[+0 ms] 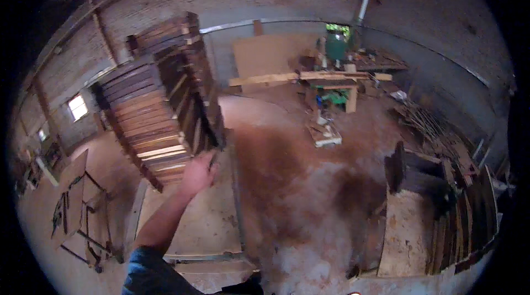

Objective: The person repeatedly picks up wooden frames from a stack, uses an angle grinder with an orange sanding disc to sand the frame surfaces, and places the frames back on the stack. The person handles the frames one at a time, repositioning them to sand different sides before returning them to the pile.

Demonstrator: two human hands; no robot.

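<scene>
My left hand reaches up and forward from the lower left, its arm in a blue sleeve. Its fingers are closed on the lower end of a dark plank at the near corner of a tall stack of wooden planks. The stack is made of layered brown and dark boards and leans across the upper left of the view. My right hand is out of the picture.
A green machine and a long pale beam stand at the back by a leaning plywood sheet. Dark boards lean at the right, scrap wood behind them. Plywood sheets lie on the sawdust floor; a metal frame stands left.
</scene>
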